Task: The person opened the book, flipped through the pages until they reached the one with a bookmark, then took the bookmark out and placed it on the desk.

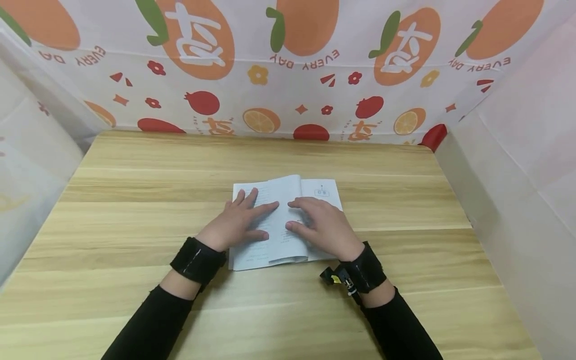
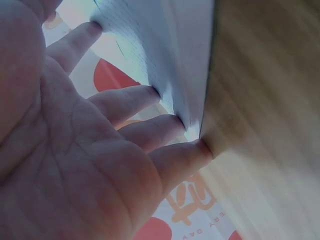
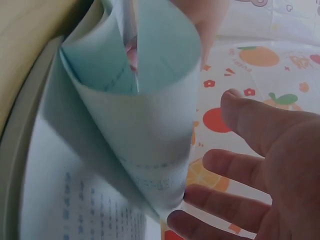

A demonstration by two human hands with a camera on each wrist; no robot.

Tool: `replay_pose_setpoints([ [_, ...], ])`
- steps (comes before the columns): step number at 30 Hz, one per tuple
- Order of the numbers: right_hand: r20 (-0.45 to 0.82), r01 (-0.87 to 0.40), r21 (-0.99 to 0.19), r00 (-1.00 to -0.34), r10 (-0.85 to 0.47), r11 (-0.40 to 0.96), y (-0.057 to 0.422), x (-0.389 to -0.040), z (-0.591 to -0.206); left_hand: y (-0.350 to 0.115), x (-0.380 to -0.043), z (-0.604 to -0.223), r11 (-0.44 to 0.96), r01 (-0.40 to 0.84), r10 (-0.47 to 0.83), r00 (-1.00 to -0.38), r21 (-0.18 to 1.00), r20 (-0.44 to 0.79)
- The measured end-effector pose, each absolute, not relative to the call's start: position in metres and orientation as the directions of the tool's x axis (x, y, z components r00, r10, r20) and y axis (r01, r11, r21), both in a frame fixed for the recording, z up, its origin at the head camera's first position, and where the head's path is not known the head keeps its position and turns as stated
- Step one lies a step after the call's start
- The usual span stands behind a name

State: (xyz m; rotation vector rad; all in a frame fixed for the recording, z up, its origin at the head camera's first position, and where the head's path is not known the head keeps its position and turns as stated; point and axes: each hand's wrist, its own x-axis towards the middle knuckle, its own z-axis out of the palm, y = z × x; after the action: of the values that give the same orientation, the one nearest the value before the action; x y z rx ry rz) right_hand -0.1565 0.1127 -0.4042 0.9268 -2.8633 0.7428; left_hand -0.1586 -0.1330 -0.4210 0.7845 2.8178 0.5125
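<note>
An open book [image 1: 247, 255] with printed pages lies on the wooden table. One of its pages [image 1: 288, 240] arches up in a loose curl near the middle; the right wrist view shows this curled page [image 3: 145, 130] as a wide roll above the printed page under it. My left hand [image 1: 234, 225] lies spread over the left side, its fingertips on the paper [image 2: 160, 60] and the little finger at the book's edge. Fingers apart and nearly straight, my right hand [image 1: 326, 227] is over the right side, with fingertips [image 3: 176, 220] right at the curled page.
The pale wooden table [image 1: 135, 200] extends around the book. Behind it hangs a white cloth [image 1: 288, 95] printed with fruit. White side panels [image 1: 517, 175] rise at left and right. Each wrist wears a black band [image 1: 198, 260].
</note>
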Motion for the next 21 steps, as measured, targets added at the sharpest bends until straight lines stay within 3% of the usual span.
replay_pose_setpoints([
  [12,0.106,-0.455,-0.402,-0.885,-0.453,0.795,0.129,-0.166,-0.406,-0.131,-0.162,-0.423,0.834,0.382,0.435,-0.899,0.398,-0.050],
  [21,0.037,-0.377,-0.376,-0.919,-0.393,0.846,0.135,-0.170,-0.406,-0.131,-0.163,-0.426,0.824,0.408,0.440,-0.898,0.394,0.009],
])
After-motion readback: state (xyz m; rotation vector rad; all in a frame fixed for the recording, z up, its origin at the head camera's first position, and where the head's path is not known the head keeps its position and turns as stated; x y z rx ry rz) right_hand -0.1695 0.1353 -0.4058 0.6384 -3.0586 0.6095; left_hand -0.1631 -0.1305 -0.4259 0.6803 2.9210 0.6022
